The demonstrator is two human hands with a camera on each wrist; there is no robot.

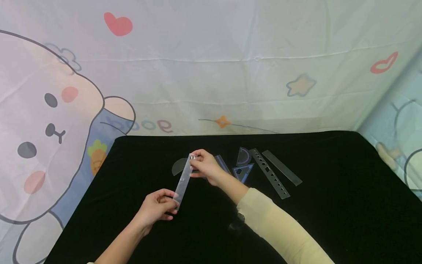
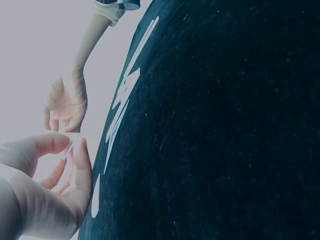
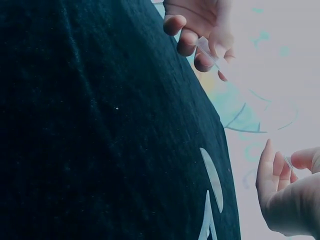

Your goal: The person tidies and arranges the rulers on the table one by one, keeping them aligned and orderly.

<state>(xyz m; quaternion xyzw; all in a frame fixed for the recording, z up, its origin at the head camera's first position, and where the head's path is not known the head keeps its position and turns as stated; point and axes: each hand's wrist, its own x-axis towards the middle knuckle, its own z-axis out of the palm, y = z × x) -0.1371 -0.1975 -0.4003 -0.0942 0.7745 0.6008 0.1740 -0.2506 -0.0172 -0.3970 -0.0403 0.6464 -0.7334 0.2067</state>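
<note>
Both hands hold a long clear plastic strip (image 1: 183, 180), ruler-shaped, slanted above the black table. My left hand (image 1: 159, 206) pinches its lower end between thumb and fingers. At the upper end, by some small pale marks, my right hand (image 1: 207, 165) pinches it with thumb and index finger. A clear half-round protractor (image 1: 178, 167) lies just left of the strip's upper part. Beyond my right hand lies a bluish set square (image 1: 222, 164), partly hidden by that hand. In the left wrist view, the strip's near end (image 2: 73, 140) shows between thumb and fingers.
Right of my right hand lie a purple-marked protractor (image 1: 244, 156), a blue triangle (image 1: 243, 172), a stencil ruler (image 1: 270, 174) with cut-out shapes and a plain clear ruler (image 1: 282, 168). A black cloth (image 1: 329, 205) covers the table; a printed curtain (image 1: 230, 80) hangs behind its far edge.
</note>
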